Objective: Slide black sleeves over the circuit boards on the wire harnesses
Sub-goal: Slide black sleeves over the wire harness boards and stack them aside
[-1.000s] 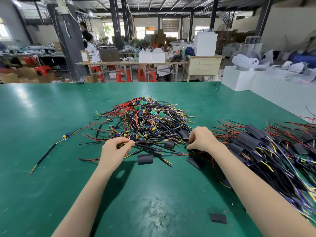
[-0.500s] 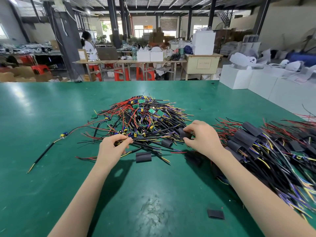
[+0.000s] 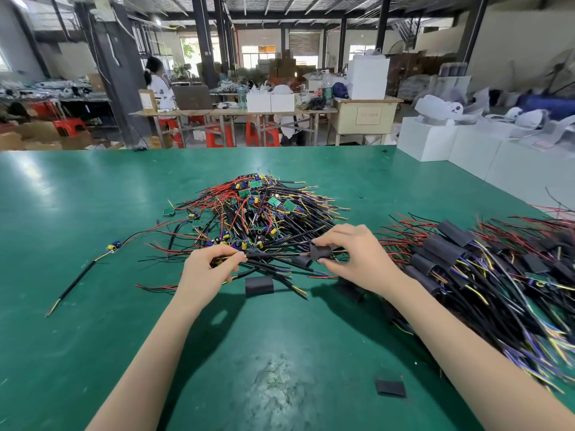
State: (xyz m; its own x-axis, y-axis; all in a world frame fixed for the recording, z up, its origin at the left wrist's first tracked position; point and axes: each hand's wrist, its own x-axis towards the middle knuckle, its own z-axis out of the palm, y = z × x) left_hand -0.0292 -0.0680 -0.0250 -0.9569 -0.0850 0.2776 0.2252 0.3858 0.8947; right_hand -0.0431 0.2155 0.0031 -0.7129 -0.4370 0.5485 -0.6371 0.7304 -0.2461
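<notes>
Pinching a black sleeve [image 3: 320, 252], the right hand [image 3: 357, 259] sits beside the harness pile [image 3: 261, 219]. Left hand [image 3: 207, 270] grip closes on one harness's wires [image 3: 273, 255] above the green bench [image 3: 77, 306].

A heap of harnesses [image 3: 258, 216] lies mid-table [image 3: 77, 306]. Sleeved ones [image 3: 485, 275] lie right (a loose sleeve [image 3: 259, 285] before the heap).

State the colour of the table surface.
Green, on the flat work table; head view shows it.

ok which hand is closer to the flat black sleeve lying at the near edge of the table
Right. The right hand is up-left of the flat sleeve; the left hand is farther left.
</notes>
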